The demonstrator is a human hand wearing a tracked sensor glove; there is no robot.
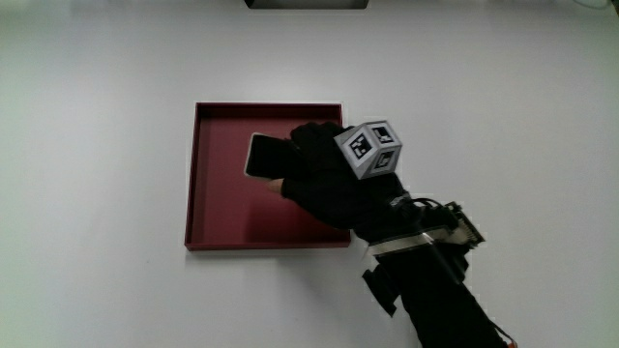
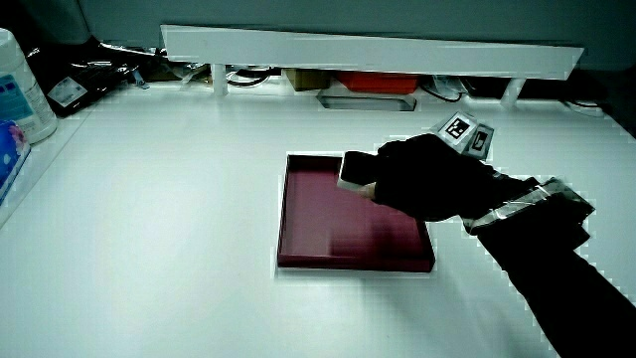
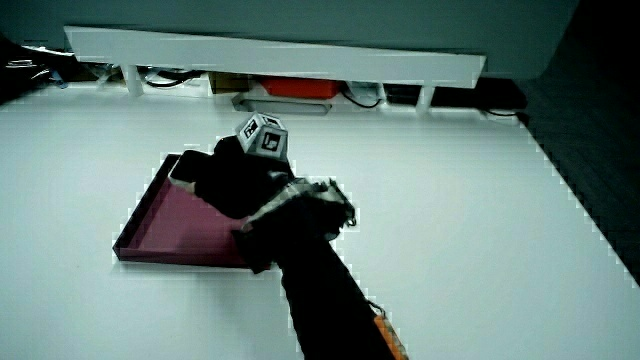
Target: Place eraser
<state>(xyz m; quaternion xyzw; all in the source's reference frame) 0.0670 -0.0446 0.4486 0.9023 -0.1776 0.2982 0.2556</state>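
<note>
White table [image 1: 97, 145] fills the main view, and near the middle of the frame lies a shallow square dark red tray [image 1: 218, 203] with low upright walls. The hand [image 1: 324, 179] in its black glove reaches in over the tray's corner that lies farther from the person, with the small patterned cube [image 1: 370, 150] sitting on its back. Its fingertips are closed around one end of a small dark rectangular eraser [image 1: 263, 155], which sticks out from them over the tray's floor, in the half of the tray farther from the person. Whether the eraser rests on the floor or hangs just above it cannot be told.

In both side views the eraser [image 2: 355, 169] [image 3: 183, 172] shows a pale face, held inside the tray [image 2: 318, 219] [image 3: 170, 225] close to its wall nearest the low white partition [image 2: 368, 50] [image 3: 270, 55]. The hand [image 2: 427, 179] [image 3: 235, 180] arches over the tray's rim, the cube [image 2: 462, 134] [image 3: 263, 136] uppermost. The black-sleeved forearm [image 1: 440, 300] runs back toward the person, with a pale strap and thin cables at the wrist.
</note>
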